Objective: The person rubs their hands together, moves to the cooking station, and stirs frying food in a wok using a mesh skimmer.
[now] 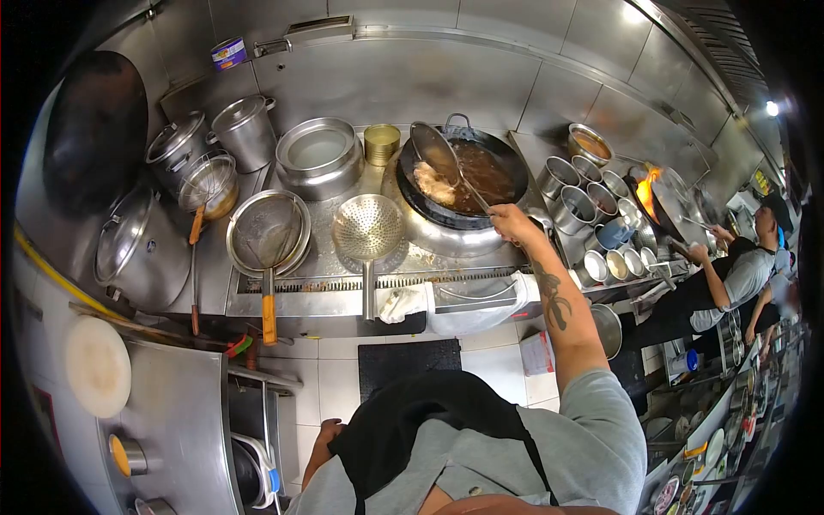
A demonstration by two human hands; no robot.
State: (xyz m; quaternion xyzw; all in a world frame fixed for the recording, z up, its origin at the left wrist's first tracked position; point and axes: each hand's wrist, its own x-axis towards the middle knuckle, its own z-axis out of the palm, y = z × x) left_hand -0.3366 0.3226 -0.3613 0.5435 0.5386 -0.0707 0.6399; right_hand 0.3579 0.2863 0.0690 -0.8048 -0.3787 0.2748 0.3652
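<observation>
Food [435, 183] is already in the wok [442, 216] near the back edge of the stove [321, 225], not yet out. The right hand [513, 225] has its grip clamped on the ladle [432, 148]; the grip of the left hand [323, 442] I cannot tell.

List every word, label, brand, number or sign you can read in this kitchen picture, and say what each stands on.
No word, brand or number can be read with certainty.
Purple-and-white container against the upper left wall: label print too small and blurred.
White box with red markings on the floor: markings too blurred to read.
</observation>
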